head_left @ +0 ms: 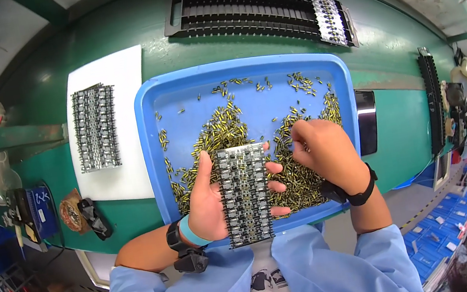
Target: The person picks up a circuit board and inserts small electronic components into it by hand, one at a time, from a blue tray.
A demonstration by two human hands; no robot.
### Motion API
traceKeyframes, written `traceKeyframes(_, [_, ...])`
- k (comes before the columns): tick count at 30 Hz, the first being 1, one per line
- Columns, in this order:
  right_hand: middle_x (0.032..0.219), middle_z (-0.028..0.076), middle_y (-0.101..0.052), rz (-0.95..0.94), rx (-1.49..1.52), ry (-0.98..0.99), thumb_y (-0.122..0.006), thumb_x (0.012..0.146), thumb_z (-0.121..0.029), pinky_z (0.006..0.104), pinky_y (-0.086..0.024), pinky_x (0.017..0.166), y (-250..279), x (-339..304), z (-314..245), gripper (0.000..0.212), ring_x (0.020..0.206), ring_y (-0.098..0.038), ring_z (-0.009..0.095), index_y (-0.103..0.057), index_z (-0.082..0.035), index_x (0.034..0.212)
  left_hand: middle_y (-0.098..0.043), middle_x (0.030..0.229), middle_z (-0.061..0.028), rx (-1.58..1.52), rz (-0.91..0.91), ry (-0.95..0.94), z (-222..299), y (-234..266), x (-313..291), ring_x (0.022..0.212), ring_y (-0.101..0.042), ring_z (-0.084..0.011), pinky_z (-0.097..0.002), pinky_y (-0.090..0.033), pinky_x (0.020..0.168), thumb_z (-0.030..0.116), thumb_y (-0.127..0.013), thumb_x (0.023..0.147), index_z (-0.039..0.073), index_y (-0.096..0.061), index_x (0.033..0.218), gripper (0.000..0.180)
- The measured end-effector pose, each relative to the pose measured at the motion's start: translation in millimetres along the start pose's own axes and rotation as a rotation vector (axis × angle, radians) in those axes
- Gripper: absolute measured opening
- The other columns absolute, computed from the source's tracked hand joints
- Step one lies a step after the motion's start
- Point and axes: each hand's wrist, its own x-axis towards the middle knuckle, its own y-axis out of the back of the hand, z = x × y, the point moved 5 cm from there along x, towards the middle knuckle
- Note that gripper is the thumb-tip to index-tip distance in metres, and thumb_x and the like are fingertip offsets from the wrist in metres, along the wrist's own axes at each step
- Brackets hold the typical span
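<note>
Circuit board (pixel 246 196) in the left hand (pixel 203 215), right hand (pixel 324 147) over the parts

Head view. The left hand holds the board from beneath: thumb along its left edge, fingertips showing past its right edge. The grip is firmly occupied by this one item. The board appears upright in the view, its populated face toward the camera, above the near side of a blue tray (pixel 239 67), its lower end reaching past the near rim.

The right hand is over the right half of the tray, just beside the board but apart from it. Its fingers are curled in, the grip narrow; whether a part is pinched there cannot be told.

Small yellow-and-black parts (pixel 221 126) lie loose in the tray, heaped at the middle and right, with a few scattered toward the far side.

The tray rests on a green table (pixel 403 119). To its left, a bundle of similar boards (pixel 96 128) lies on a white sheet (pixel 129 101). Beyond the tray, a long black rack (pixel 249 12) bears light-coloured boards (pixel 329 17) at its right end.
</note>
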Motion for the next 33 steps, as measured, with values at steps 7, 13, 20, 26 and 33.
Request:
traceKeyframes(7, [0.093, 0.014, -0.077, -0.02, 0.421, -0.034, -0.074, 0.09, 0.006, 0.0351, -0.06, 0.078, 15.3, 11.5, -9.9, 0.019, 0.086, -0.076, 0.026, -0.075, 0.0, 0.108, -0.057, 0.148, -0.0184, -0.073, 0.06, -0.013, 4.3, 8.5, -4.0, 0.128, -0.064, -0.035, -0.0703, -0.05, 0.11, 0.079, -0.021, 0.106, 0.008, -0.034, 0.166, 0.094])
traceKeyframes(13, [0.098, 0.013, -0.08, 0.095, 0.99, 0.088, -0.073, 0.092, 0.009, 0.035, -0.062, 0.081, -5.1, 10.0, -17.8, 0.017, 0.088, -0.077, 0.021, -0.076, 0.002, 0.107, -0.059, 0.146, -0.0194, -0.106, 0.099, -0.029, 1.2, 15.6, -6.3, 0.126, -0.065, -0.0359, -0.0696, -0.052, 0.108, 0.078, -0.021, 0.107, 0.007, -0.04, 0.163, 0.092])
traceKeyframes(20, [0.106, 0.013, -0.079, 0.011, 1.35, -0.253, -0.074, 0.098, 0.006, 0.0282, -0.062, 0.085, -23.0, 3.7, -15.8, 0.011, 0.094, -0.076, 0.016, -0.077, 0.004, 0.109, -0.053, 0.154, -0.0225, -0.137, 0.043, 0.0, -5.1, 23.8, -5.6, 0.131, -0.061, -0.0415, -0.0762, -0.042, 0.113, 0.082, -0.022, 0.104, 0.008, -0.035, 0.166, 0.097])
traceKeyframes(26, [0.102, 0.014, -0.076, 0.045, 1.241, -0.212, -0.075, 0.097, 0.004, 0.0316, -0.058, 0.087, -27.5, 5.4, -17.8, 0.011, 0.094, -0.073, 0.021, -0.075, 0.004, 0.108, -0.053, 0.153, -0.0233, -0.126, 0.048, 0.003, -6.3, 24.2, -5.6, 0.131, -0.061, -0.0418, -0.0754, -0.043, 0.113, 0.081, -0.022, 0.105, 0.007, -0.035, 0.166, 0.097])
traceKeyframes(33, [0.103, 0.011, -0.073, 0.128, 1.005, -0.022, -0.074, 0.098, 0.0, 0.0321, -0.053, 0.087, -24.8, 8.5, -24.3, 0.008, 0.099, -0.066, 0.018, -0.074, 0.003, 0.105, -0.053, 0.152, -0.0242, -0.102, 0.033, -0.008, -8.7, 24.3, -6.2, 0.131, -0.062, -0.0416, -0.0735, -0.047, 0.112, 0.08, -0.022, 0.106, 0.006, -0.035, 0.165, 0.095])
